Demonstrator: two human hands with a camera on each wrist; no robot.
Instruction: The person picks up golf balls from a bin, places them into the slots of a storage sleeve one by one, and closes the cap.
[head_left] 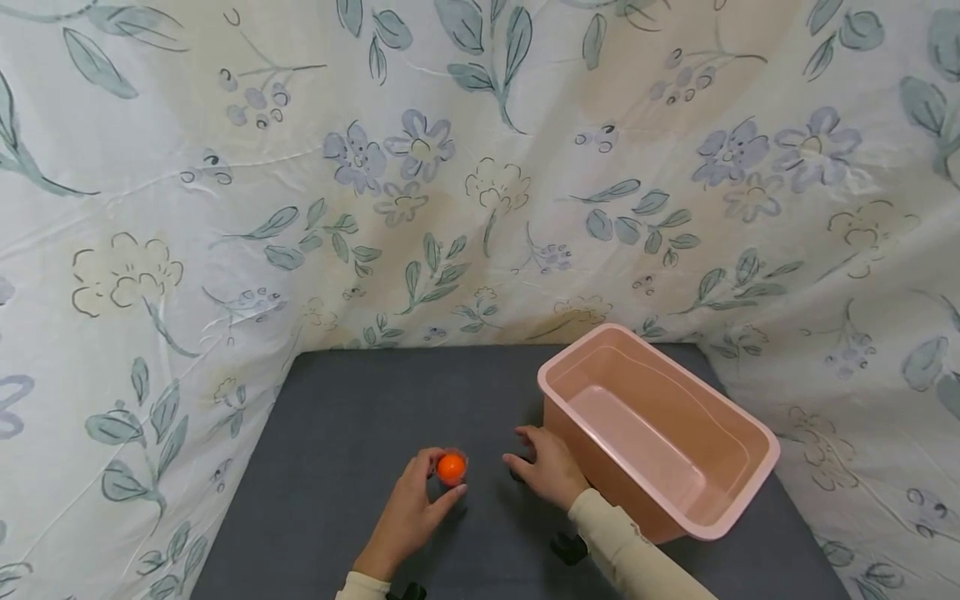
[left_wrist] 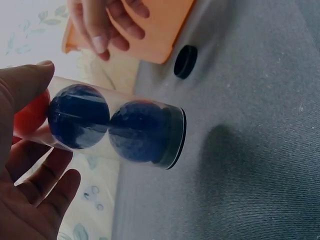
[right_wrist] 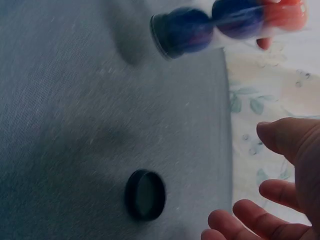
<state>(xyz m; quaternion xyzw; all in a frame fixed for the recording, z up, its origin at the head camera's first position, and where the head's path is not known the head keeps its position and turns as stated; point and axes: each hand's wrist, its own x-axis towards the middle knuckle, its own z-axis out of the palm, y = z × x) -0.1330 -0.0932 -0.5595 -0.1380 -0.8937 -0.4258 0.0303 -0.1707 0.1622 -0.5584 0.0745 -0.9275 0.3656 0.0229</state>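
Note:
My left hand [head_left: 411,510] holds a clear tube [left_wrist: 109,120] near its upper end, thumb on one side and fingers on the other. Inside it are an orange-red ball [head_left: 452,469] at the top and two dark blue balls [left_wrist: 78,116] below. A black cap closes the tube's lower end, which hangs above the table. My right hand [head_left: 553,468] is beside the pink bin, fingers apart and loosely bent, holding nothing. Beneath it a loose black cap [right_wrist: 145,196] lies on the table, partly hidden by the hand in the head view.
The pink plastic bin [head_left: 660,400] stands at an angle on the right of the dark grey table [head_left: 360,417], with nothing visible inside. Floral cloth [head_left: 480,217] hangs behind the table and along both sides. Black wrist gear [head_left: 568,548] shows below the right wrist.

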